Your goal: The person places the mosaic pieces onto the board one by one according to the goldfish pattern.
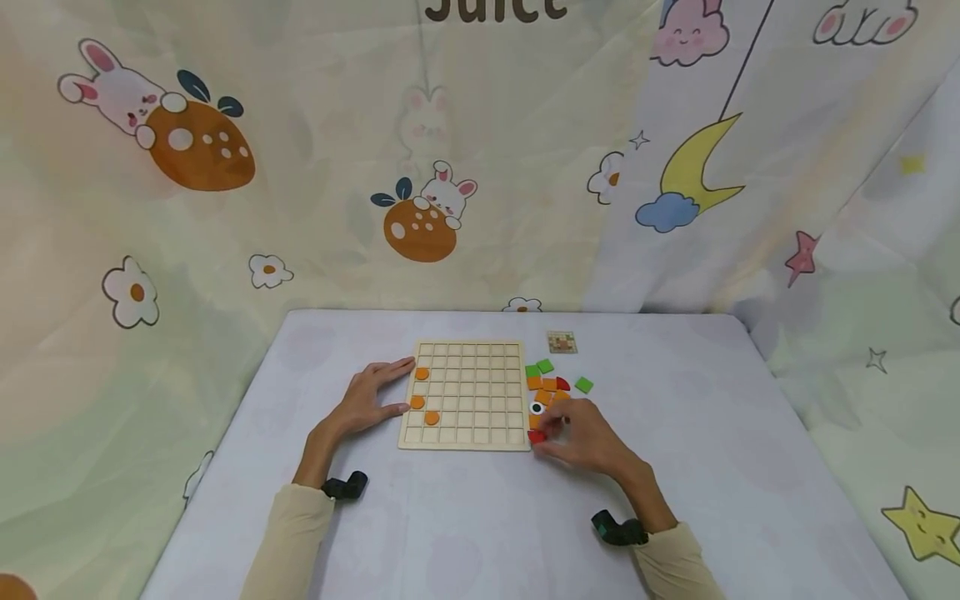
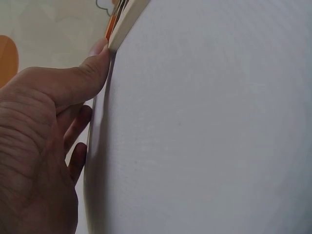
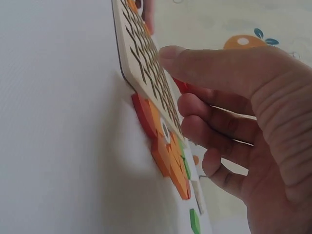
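A pale wooden grid board (image 1: 472,392) lies on the table with three orange pieces (image 1: 432,418) on its left side. My left hand (image 1: 363,402) rests at the board's left edge, fingers and thumb extended; the thumb (image 2: 90,73) touches the rim in the left wrist view. Beyond the right edge, my right hand (image 1: 581,433) hovers over a cluster of pieces. Between its thumb and index finger, in the right wrist view, it pinches a small red piece (image 3: 180,86), mostly hidden by the thumb. Below lie another red piece (image 3: 143,114), orange pieces (image 3: 165,156) and a round eye piece (image 1: 536,408).
Green pieces (image 1: 584,385) lie at the cluster's far side and to its right. Behind them is a small patterned card (image 1: 562,342). A white cloth covers the table (image 1: 465,525), and a printed curtain (image 1: 322,217) hangs behind its far edge.
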`<control>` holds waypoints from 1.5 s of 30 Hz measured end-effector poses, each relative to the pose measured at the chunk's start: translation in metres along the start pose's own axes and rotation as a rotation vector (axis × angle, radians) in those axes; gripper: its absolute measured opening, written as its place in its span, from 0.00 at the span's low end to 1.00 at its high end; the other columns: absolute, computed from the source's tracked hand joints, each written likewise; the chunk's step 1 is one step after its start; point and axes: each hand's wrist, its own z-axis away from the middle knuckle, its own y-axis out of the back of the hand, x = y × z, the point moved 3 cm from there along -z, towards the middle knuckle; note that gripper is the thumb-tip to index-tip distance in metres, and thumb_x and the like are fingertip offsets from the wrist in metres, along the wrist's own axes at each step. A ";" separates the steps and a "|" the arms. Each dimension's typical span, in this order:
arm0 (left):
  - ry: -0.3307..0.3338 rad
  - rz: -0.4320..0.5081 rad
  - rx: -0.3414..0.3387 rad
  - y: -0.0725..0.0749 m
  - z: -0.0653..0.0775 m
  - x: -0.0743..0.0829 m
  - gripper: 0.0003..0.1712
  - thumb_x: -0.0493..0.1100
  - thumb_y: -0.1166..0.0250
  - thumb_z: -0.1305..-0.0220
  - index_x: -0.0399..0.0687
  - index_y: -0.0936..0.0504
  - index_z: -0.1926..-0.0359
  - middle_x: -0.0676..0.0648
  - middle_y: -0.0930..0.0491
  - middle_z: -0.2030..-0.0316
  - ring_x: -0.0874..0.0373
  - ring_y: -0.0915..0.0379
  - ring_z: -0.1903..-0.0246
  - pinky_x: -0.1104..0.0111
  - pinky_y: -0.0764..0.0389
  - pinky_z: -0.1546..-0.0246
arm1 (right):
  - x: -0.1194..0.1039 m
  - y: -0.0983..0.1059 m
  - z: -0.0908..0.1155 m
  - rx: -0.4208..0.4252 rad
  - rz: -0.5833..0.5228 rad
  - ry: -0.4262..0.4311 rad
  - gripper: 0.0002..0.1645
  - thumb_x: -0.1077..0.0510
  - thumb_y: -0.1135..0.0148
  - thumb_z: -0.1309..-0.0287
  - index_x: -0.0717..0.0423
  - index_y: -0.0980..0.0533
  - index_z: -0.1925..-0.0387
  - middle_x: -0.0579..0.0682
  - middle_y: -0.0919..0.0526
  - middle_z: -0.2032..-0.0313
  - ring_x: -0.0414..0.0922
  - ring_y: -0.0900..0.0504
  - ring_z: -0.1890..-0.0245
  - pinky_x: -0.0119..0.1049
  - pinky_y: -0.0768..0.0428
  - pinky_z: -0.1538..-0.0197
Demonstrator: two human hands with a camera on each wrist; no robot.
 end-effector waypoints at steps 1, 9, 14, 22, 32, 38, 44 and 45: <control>0.000 0.000 -0.001 0.000 0.000 0.000 0.48 0.48 0.21 0.35 0.48 0.31 0.18 0.44 0.32 0.17 0.37 0.35 0.25 0.35 0.40 0.30 | -0.001 -0.001 -0.002 0.004 -0.007 0.001 0.14 0.57 0.11 0.50 0.47 0.12 0.65 0.35 0.15 0.70 0.32 0.22 0.67 0.30 0.17 0.58; 0.008 0.002 -0.019 0.000 -0.001 -0.001 0.49 0.48 0.21 0.35 0.49 0.31 0.17 0.45 0.34 0.17 0.37 0.36 0.24 0.33 0.41 0.28 | -0.008 -0.014 -0.016 0.010 -0.041 0.018 0.14 0.55 0.11 0.50 0.47 0.12 0.66 0.42 0.14 0.71 0.40 0.20 0.68 0.30 0.18 0.61; 0.013 0.011 -0.022 0.000 -0.002 -0.001 0.49 0.47 0.20 0.36 0.49 0.31 0.17 0.46 0.34 0.17 0.37 0.36 0.23 0.33 0.42 0.26 | -0.013 -0.024 -0.026 0.006 -0.042 0.037 0.14 0.55 0.11 0.49 0.47 0.12 0.65 0.41 0.14 0.70 0.37 0.20 0.67 0.29 0.19 0.60; -0.012 -0.004 -0.002 0.000 -0.002 0.001 0.48 0.48 0.21 0.35 0.49 0.30 0.18 0.45 0.32 0.17 0.37 0.35 0.25 0.33 0.40 0.28 | -0.021 -0.038 -0.045 0.031 -0.065 0.025 0.13 0.56 0.12 0.49 0.50 0.11 0.64 0.41 0.13 0.69 0.40 0.19 0.66 0.30 0.19 0.60; 0.000 -0.001 -0.003 0.000 -0.001 -0.001 0.48 0.49 0.21 0.35 0.49 0.31 0.18 0.44 0.33 0.17 0.36 0.36 0.24 0.34 0.40 0.28 | -0.035 -0.066 -0.076 -0.011 -0.068 0.038 0.13 0.54 0.12 0.48 0.52 0.11 0.64 0.41 0.13 0.69 0.35 0.20 0.68 0.29 0.18 0.59; 0.028 0.023 -0.020 0.001 -0.001 0.000 0.49 0.47 0.20 0.36 0.51 0.31 0.17 0.46 0.34 0.16 0.38 0.37 0.23 0.35 0.42 0.27 | -0.046 -0.078 -0.091 -0.019 -0.064 0.039 0.13 0.52 0.14 0.45 0.52 0.10 0.62 0.41 0.14 0.69 0.36 0.20 0.68 0.30 0.20 0.59; 0.018 0.028 -0.015 0.002 -0.001 0.002 0.48 0.48 0.20 0.35 0.49 0.30 0.18 0.45 0.34 0.17 0.36 0.37 0.24 0.33 0.42 0.27 | -0.049 -0.087 -0.097 -0.020 -0.029 0.047 0.15 0.51 0.13 0.45 0.53 0.09 0.61 0.42 0.14 0.69 0.36 0.21 0.67 0.29 0.21 0.59; 0.019 0.025 -0.015 0.002 -0.001 0.002 0.48 0.48 0.20 0.35 0.49 0.30 0.18 0.45 0.33 0.17 0.36 0.37 0.24 0.32 0.42 0.27 | -0.049 -0.088 -0.097 -0.021 -0.027 0.048 0.15 0.51 0.13 0.45 0.53 0.09 0.61 0.42 0.14 0.69 0.37 0.20 0.67 0.29 0.21 0.59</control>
